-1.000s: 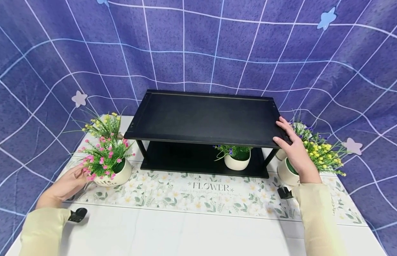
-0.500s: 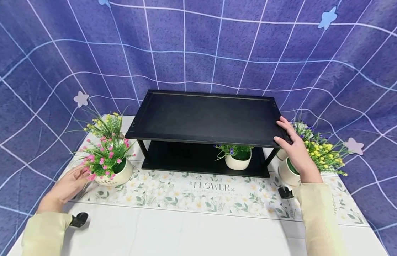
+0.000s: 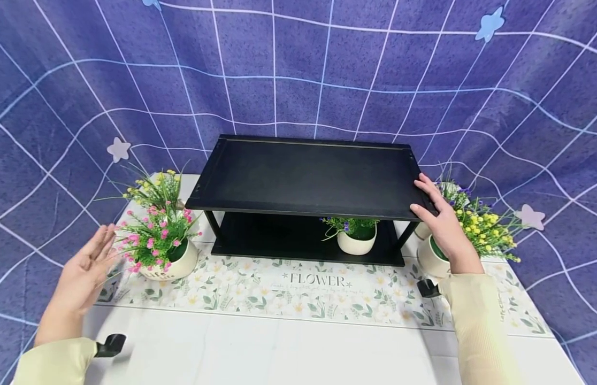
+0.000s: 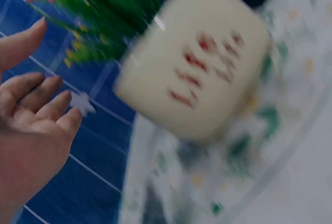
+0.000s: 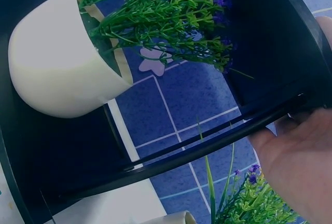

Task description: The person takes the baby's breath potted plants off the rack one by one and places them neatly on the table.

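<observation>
My left hand [image 3: 84,270] is just left of a cream pot of pink flowers [image 3: 170,264], fingers extended and nothing in its grasp. Red lettering marks this pot [image 4: 194,63] in the blurred left wrist view, with the hand [image 4: 39,115] apart from it. My right hand [image 3: 445,222] holds the right front corner of a black two-tier shelf [image 3: 308,179], thumb and some fingers on its top board. From the right wrist, this hand [image 5: 301,156] shows at the shelf's side edge. On the lower tier sits a white pot with purple flowers [image 3: 356,244].
A yellow-flowered plant [image 3: 156,187] stands behind the pink one. At the right are another yellow-flowered pot [image 3: 433,259] and a purple-flowered plant behind it. A floral runner [image 3: 289,291] printed FLOWER lies along the shelf's front on the white table [image 3: 231,347]. A blue curtain [image 3: 298,64] hangs behind.
My left hand has let go of the pink-flowered pot, drawn back to the left and straightened its fingers. The right hand stays at the shelf corner.
</observation>
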Demonstrator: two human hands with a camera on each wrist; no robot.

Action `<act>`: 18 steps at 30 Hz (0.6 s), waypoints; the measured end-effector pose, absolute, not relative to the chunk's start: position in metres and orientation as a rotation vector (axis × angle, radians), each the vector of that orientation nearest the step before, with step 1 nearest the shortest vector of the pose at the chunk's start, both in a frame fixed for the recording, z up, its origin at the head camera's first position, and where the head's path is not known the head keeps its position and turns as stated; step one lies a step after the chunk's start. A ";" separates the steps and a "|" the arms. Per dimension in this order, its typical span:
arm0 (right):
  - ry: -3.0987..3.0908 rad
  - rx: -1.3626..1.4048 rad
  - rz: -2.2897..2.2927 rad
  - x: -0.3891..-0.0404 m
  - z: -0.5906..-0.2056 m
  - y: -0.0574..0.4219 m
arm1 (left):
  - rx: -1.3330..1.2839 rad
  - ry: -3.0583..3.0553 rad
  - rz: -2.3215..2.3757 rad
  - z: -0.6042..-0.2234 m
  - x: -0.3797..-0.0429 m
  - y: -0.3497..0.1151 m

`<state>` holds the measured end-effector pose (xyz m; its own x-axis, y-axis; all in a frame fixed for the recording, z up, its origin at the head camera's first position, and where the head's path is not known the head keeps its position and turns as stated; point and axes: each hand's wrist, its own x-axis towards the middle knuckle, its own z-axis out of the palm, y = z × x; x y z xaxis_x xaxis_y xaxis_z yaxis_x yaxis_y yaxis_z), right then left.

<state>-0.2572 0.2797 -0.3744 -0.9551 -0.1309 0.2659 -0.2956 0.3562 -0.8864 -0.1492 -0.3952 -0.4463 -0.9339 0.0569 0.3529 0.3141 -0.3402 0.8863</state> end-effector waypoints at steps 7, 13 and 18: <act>-2.454 0.397 1.661 -0.257 -0.375 0.280 | -0.594 -1.260 -2.500 -0.397 -0.148 -0.366; -2.451 0.401 1.661 -0.258 -0.376 0.281 | -0.731 -1.355 -2.407 -0.366 -0.151 -0.343; -2.456 0.400 1.666 -0.259 -0.376 0.281 | -0.766 -1.436 -2.358 -0.351 -0.155 -0.333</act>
<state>-0.2588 0.2811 -0.3758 -0.9537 -0.1365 0.2680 -0.2995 0.3486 -0.8881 -0.1547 -0.3329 -0.3515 -0.8216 0.0383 0.5688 0.4876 -0.4695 0.7361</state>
